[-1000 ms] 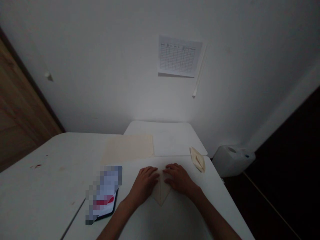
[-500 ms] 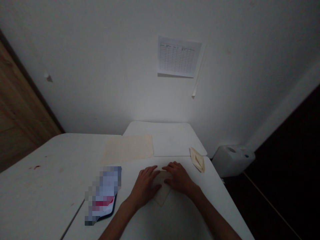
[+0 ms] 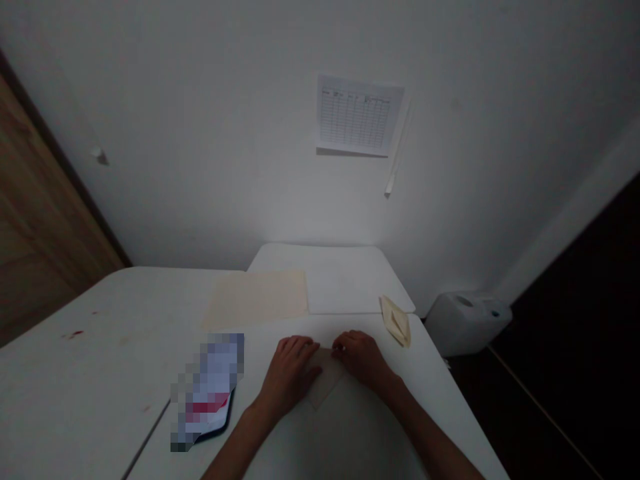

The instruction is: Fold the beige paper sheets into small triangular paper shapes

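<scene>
A small folded piece of beige paper lies on the white table in front of me, its lower corner pointing toward me. My left hand rests over its left side, fingers stretched out flat and thumb apart on the paper. At the upper right edge, my right hand has thumb and fingertips pinched together on the paper. Part of the paper is hidden beneath both hands. Further right lies another folded piece of paper, apart from my right hand.
A flat beige sheet lies at the back of the white table. Left of my arms is a phone, its screen blurred out. A printed chart hangs on the wall. Beyond the table's right edge stands a whitish plastic canister.
My right thumb has risen from the paper's middle to its upper edge, closing against the fingers. The paper's lower corner has shifted slightly left. My left hand stays nearly in place.
</scene>
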Tool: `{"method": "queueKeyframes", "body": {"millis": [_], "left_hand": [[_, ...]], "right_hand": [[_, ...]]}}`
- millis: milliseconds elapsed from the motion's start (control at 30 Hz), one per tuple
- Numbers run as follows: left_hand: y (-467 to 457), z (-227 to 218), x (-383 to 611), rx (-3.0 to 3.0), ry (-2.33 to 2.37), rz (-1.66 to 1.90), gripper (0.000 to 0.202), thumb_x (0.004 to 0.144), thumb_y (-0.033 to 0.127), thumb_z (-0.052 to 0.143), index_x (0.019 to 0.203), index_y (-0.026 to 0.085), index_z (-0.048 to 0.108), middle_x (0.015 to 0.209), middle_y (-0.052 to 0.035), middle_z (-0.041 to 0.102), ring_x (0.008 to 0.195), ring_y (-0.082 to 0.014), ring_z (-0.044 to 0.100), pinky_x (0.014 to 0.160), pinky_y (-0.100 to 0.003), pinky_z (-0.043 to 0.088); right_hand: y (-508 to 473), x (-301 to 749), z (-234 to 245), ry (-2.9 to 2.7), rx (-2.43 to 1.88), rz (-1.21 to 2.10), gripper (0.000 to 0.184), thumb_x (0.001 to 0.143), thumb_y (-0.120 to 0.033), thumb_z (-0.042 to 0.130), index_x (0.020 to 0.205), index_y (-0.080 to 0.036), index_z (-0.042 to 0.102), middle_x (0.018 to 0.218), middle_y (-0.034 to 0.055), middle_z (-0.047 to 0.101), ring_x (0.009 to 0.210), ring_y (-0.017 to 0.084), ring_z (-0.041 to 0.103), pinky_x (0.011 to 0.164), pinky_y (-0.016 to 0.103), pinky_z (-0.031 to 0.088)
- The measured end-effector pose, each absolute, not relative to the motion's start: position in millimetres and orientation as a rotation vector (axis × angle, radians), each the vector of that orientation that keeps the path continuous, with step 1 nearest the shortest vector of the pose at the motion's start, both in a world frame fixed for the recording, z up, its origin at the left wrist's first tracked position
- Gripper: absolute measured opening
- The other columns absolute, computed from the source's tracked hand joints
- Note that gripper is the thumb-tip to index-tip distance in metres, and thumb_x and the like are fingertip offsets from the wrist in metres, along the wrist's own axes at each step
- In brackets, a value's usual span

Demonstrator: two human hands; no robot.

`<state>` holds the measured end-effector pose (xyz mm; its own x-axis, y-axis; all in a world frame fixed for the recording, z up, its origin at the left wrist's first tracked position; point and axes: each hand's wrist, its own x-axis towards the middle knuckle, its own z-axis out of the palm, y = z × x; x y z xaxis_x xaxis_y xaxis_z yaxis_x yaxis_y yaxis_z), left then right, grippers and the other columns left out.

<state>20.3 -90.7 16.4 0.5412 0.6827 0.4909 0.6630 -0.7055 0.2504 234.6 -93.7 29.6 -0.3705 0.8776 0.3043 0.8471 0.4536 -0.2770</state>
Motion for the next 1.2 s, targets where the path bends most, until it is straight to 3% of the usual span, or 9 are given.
{"method": "queueKeyframes", "body": {"millis": [200, 367, 500, 767, 933, 1200], "left_hand": [[-93.4, 12.8, 19.3, 2.782, 1.223, 0.922, 0.042, 0.079, 0.018, 0.066, 0.119, 0.022, 0.054, 0.130, -0.0099, 0.054, 0.118, -0.0291, 0.047, 0.098, -0.048, 0.036], [-94.1, 17.3, 21.8, 2.732, 1.232, 0.873, 0.031, 0.079, 0.019, 0.067, 0.108, 0.020, 0.056, 0.115, -0.0080, 0.061, 0.110, -0.0270, 0.052, 0.096, -0.046, 0.038], [-93.8, 18.3, 23.3, 2.678, 1.276, 0.801, 0.022, 0.079, 0.021, 0.066, 0.100, 0.019, 0.057, 0.098, -0.0053, 0.063, 0.094, -0.0242, 0.056, 0.087, -0.041, 0.042], [-92.2, 15.6, 22.6, 2.728, 1.299, 0.719, 0.023, 0.081, 0.023, 0.065, 0.103, 0.021, 0.061, 0.101, -0.0061, 0.061, 0.094, -0.0238, 0.055, 0.083, -0.038, 0.043], [-93.2, 23.5, 18.8, 2.784, 1.273, 0.600, 0.004, 0.083, 0.023, 0.064, 0.082, 0.021, 0.062, 0.090, -0.0040, 0.058, 0.086, -0.0216, 0.053, 0.074, -0.035, 0.042], [-94.1, 19.2, 8.7, 2.852, 1.097, 0.635, 0.020, 0.085, 0.011, 0.058, 0.100, 0.022, 0.065, 0.102, -0.0062, 0.062, 0.098, -0.0233, 0.054, 0.087, -0.041, 0.045]], "right_hand": [[-96.4, 236.3, 27.1, -2.298, -1.365, 0.018, 0.008, 0.088, -0.017, 0.061, 0.086, -0.021, 0.067, 0.088, 0.0026, 0.070, 0.085, 0.017, 0.059, 0.082, 0.030, 0.042], [-101.2, 235.3, 25.1, -2.224, -1.258, -0.091, 0.011, 0.085, -0.012, 0.062, 0.082, -0.021, 0.067, 0.117, 0.0065, 0.063, 0.107, 0.023, 0.053, 0.093, 0.037, 0.040], [-103.1, 234.4, 22.5, -2.241, -1.241, 0.040, 0.007, 0.086, -0.018, 0.062, 0.090, -0.021, 0.066, 0.099, 0.0042, 0.067, 0.094, 0.019, 0.057, 0.088, 0.034, 0.044], [-107.4, 233.5, 21.0, -2.268, -1.407, 0.166, 0.028, 0.083, -0.020, 0.067, 0.110, -0.025, 0.066, 0.097, 0.0029, 0.066, 0.094, 0.020, 0.054, 0.090, 0.032, 0.041], [-110.4, 232.9, 21.8, -2.334, -1.425, 0.116, 0.018, 0.085, -0.017, 0.065, 0.097, -0.028, 0.071, 0.092, 0.0015, 0.063, 0.091, 0.018, 0.053, 0.083, 0.029, 0.041], [-109.9, 233.4, 11.9, -2.433, -1.293, -0.094, 0.012, 0.088, -0.017, 0.063, 0.094, -0.026, 0.069, 0.096, 0.0006, 0.067, 0.090, 0.018, 0.053, 0.085, 0.031, 0.040]]}}
